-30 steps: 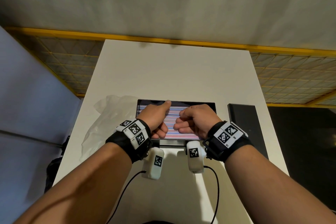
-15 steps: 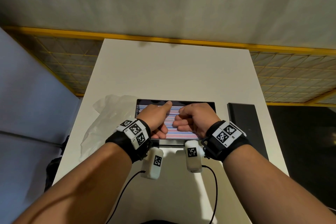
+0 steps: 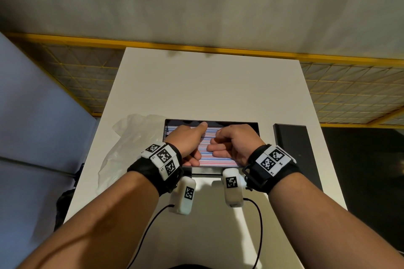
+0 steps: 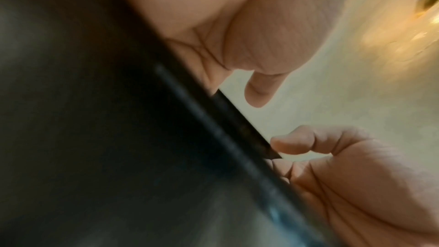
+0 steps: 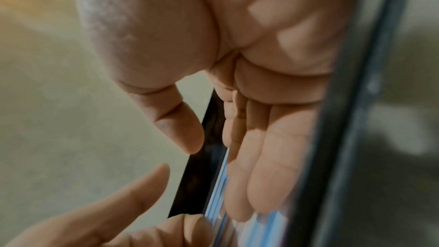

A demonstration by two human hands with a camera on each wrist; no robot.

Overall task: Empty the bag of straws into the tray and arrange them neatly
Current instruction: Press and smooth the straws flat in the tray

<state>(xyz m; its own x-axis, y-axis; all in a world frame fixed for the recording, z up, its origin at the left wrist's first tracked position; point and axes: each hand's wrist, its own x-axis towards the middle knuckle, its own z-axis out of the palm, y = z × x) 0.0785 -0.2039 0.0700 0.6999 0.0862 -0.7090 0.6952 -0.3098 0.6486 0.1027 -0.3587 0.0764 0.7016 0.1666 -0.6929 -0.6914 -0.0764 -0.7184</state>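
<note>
The thin pink, blue and white striped straws (image 3: 205, 150) lie side by side, filling the shallow black rectangular tray (image 3: 254, 125) on the white surface (image 3: 209, 89), with the emptied clear plastic bag (image 3: 129, 137) crumpled just left of it. Both grips work flat: the left hand (image 3: 185, 142) and right hand (image 3: 234, 142) press straightish fingers onto the layer, holding nothing. Light, smooth and springy, these probably roll and slip, so nudging with flat fingers at their ends and middles likely suits better than pinching.
</note>
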